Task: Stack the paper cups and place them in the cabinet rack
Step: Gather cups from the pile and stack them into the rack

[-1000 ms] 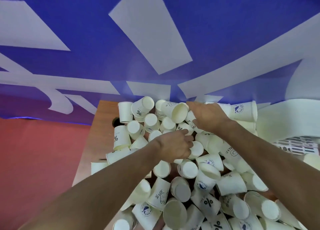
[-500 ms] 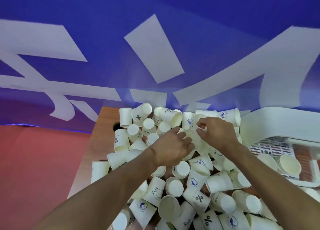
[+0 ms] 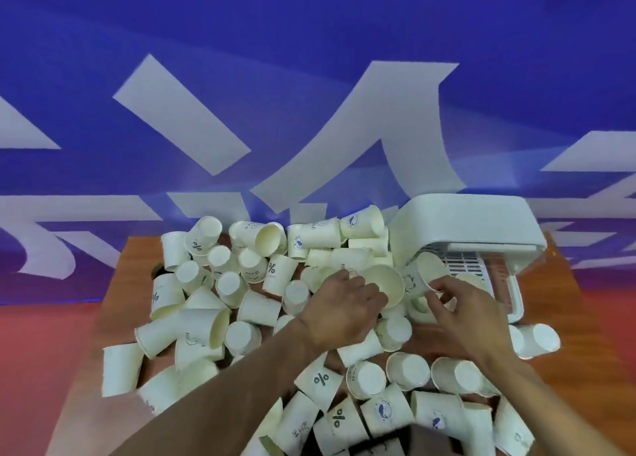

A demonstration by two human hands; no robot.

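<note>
Several white paper cups (image 3: 258,309) lie jumbled on a wooden table (image 3: 124,276), some printed with a percent sign or a blue logo. My left hand (image 3: 339,306) is closed around a cup (image 3: 387,285) whose open mouth faces me, over the middle of the pile. My right hand (image 3: 463,306) is just to its right, fingers pinching the rim of another cup (image 3: 421,276) that lies on its side. A white rack (image 3: 481,230) with a slotted floor stands at the back right, close behind my right hand.
A blue wall with large white shapes (image 3: 309,111) rises right behind the table. Red floor (image 3: 41,352) shows to the left and right. A dark hole (image 3: 157,270) sits in the tabletop at the left of the pile. More cups (image 3: 537,340) lie by the rack's front.
Both hands have moved right toward the rack. The left hand still carries its cup; the right hand let go of the far cups and took the rim of another. The view panned right.
</note>
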